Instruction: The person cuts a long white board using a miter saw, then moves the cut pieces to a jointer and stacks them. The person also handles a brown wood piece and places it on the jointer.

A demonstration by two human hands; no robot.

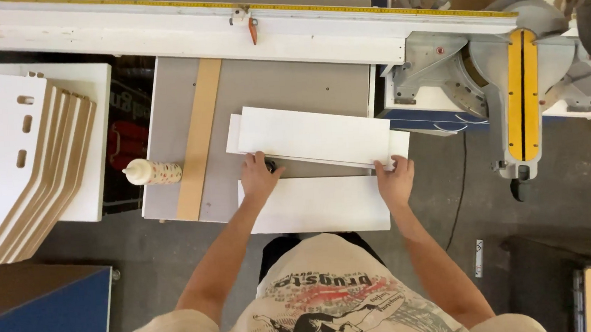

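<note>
While the long white fence rail (185,36) with its yellow measuring strip spans the top of the view, the grey worktop (284,84) below it carries everything the person handles. To the right stands a mitre saw (520,97) with a yellow blade guard, well apart from both hands. At the left, a stack of white panels with brown edges and slotted holes (15,162) lies on a separate white surface, apparently set aside within reach. On the worktop, two white boards overlap: the upper white board (314,136) lies across the rear, and the lower white board (315,206) juts over the front edge toward the person. A pale wooden strip (199,138) runs front to back along the worktop's left part, with a glue bottle (152,172) lying on its side just beside it, nozzle pointing left. The left hand (259,178) presses on the upper board's near-left corner, its grip loose, fingers spread flat rather than clenched; something small and dark sits by the thumb, too hidden to identify. The right hand (395,179) curls over the board's near-right corner, likely so both ends stay aligned.
</note>
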